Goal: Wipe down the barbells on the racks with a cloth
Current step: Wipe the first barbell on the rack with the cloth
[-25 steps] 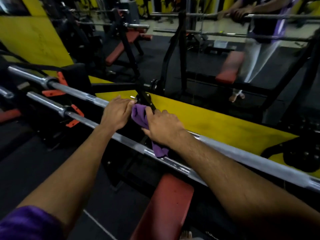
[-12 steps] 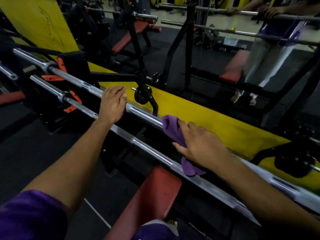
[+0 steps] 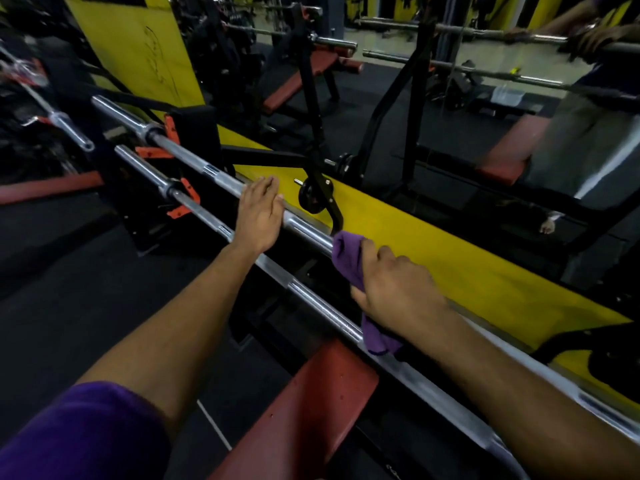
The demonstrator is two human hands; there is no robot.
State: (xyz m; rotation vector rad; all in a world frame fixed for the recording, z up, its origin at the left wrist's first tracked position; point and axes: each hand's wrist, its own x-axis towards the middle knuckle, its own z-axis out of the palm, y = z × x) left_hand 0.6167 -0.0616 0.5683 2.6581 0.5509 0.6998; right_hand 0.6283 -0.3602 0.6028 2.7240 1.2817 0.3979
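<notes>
- A person in a purple sleeve (image 3: pixel 79 434) leans over two chrome barbells lying side by side on a rack in a dim gym.
- The right hand (image 3: pixel 398 289) grips a purple cloth (image 3: pixel 348 261), fingers curled round it and over the far bar (image 3: pixel 304 230); the cloth wraps that bar and its loose end hangs down across the near bar (image 3: pixel 311 299).
- The left hand (image 3: pixel 259 216) rests on the far bar to the left of the cloth, fingers nearly straight and laid over the top of the steel, not clenched.
- Both bars run from upper left to lower right, their left ends seated by orange rack hooks (image 3: pixel 180 202).
- A red bench (image 3: pixel 298 417) sits below the near bar, between the forearms.
- A yellow panel (image 3: pixel 467 271) lies just behind the far bar, with a small black plate (image 3: pixel 311 199) on a peg above it.
- The mirror (image 3: pixel 485 98) behind reflects the racks and the person.
</notes>
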